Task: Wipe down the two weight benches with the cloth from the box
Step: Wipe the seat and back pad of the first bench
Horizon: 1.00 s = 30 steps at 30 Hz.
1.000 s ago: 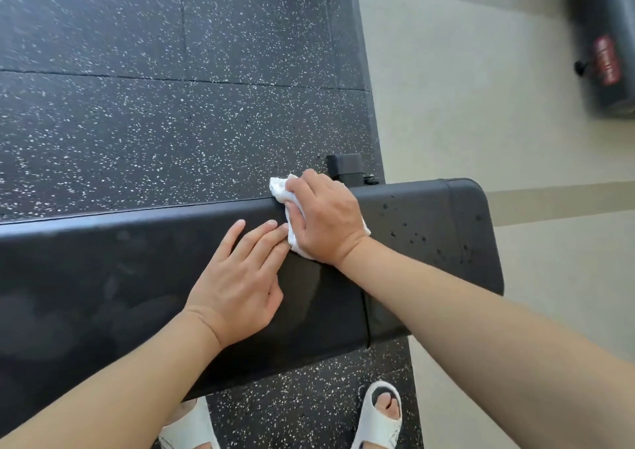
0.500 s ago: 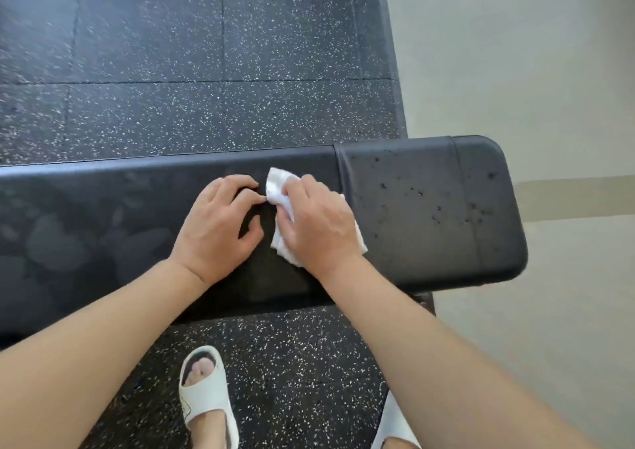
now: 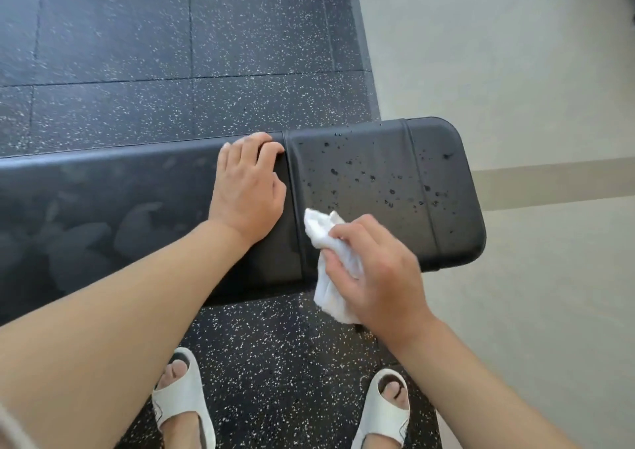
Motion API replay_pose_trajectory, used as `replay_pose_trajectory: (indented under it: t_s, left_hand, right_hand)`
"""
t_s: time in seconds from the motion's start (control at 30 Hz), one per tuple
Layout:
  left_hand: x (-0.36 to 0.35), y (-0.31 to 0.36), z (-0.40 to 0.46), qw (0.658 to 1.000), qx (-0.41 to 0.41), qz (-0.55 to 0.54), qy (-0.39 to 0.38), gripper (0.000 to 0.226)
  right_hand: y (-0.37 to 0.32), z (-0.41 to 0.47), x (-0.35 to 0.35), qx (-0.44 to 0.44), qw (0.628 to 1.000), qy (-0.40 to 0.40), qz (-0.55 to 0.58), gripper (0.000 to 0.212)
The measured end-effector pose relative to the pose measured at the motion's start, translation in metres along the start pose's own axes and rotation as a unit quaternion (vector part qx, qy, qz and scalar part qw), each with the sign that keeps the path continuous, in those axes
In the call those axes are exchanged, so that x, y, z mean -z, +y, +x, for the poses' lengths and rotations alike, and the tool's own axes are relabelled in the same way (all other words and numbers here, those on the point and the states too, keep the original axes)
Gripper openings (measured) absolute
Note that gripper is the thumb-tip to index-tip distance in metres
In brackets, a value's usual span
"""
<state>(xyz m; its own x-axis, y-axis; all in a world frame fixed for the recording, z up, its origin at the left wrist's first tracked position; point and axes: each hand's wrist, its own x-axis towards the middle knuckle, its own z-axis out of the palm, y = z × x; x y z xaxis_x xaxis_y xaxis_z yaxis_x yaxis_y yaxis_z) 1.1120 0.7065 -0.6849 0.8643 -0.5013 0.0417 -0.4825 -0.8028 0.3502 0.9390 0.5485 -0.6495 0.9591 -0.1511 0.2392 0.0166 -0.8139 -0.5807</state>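
I see the desk (image 3: 378,173), black padded, lying left-right across view, droplets on its right end pad, smeary sheen on left. White cloth (image 3: 330,270) crumpled, at near edge w/ part hanging off.

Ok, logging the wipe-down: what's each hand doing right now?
Left hand: open, resting flat on the bench, holding nothing.
Right hand: fingers curled round the white cloth.
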Motion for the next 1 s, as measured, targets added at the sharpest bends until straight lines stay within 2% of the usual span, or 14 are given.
replay_pose_trajectory:
  t_s: [0.13,0.23,0.33,0.57,0.73,0.87,1.0]
  left_hand:
    - [-0.008,-0.003,-0.007,1.0,0.01,0.001,0.016,0.042]
    - [-0.009,-0.003,-0.005,1.0,0.015,0.007,0.012,0.042]
    - [-0.009,-0.001,-0.005,1.0,0.015,0.007,0.006,0.043]
    - [-0.011,0.0,-0.002,0.999,0.027,0.015,0.007,0.047]
    - [-0.018,-0.005,-0.001,0.999,0.012,0.023,0.035,0.044]
    - [-0.017,-0.004,-0.001,0.999,0.01,0.015,0.042,0.043]
    - [-0.018,-0.006,0.0,0.999,0.009,0.024,0.032,0.045]
  right_hand:
    - [0.01,0.018,-0.011,-0.018,1.0,0.016,-0.006,0.014]
    - [0.006,0.019,-0.037,-0.017,0.997,-0.016,-0.067,0.013]
    - [0.006,0.02,-0.051,-0.014,0.994,0.012,-0.104,0.012]
    - [0.024,0.088,-0.064,-0.005,0.995,0.03,-0.096,0.015]
    - [0.033,0.172,-0.088,-0.056,0.994,0.062,-0.076,0.017]
    - [0.03,0.177,-0.095,-0.079,0.99,0.091,-0.07,0.015]
    - [0.039,0.154,-0.084,-0.019,0.995,0.066,-0.076,0.016]
